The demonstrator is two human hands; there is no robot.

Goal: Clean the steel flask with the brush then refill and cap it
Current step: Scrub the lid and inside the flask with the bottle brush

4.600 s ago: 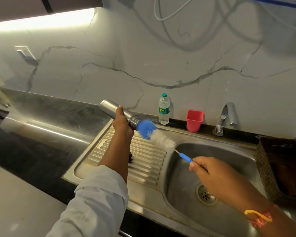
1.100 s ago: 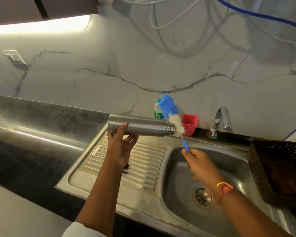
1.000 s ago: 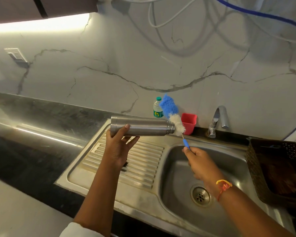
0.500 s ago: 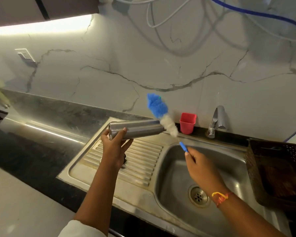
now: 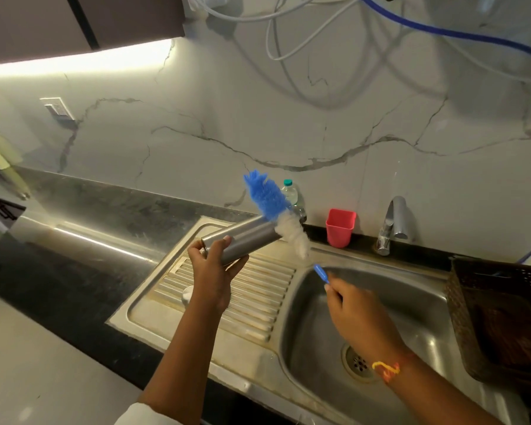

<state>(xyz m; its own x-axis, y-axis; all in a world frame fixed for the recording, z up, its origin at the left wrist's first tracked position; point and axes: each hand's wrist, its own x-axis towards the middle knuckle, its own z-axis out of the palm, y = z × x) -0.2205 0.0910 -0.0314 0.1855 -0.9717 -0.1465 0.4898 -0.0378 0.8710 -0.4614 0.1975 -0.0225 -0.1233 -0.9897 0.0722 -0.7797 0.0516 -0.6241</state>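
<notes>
Head camera, at a kitchen counter: a person's left hand (image 5: 213,271) curls fingers and thumb round the base end of the steel flask (image 5: 246,237), holding it nearly level, mouth end tilted up to the right, above the ribbed drainboard (image 5: 252,299). The right hand (image 5: 356,314), over the sink basin (image 5: 411,305), pinches the blue handle of the brush (image 5: 276,211), whose blue and white bristles stand outside the flask, slanting across its mouth end. A water bottle (image 5: 289,193), red cup (image 5: 340,227) and tap (image 5: 393,225) line the marble wall behind.
</notes>
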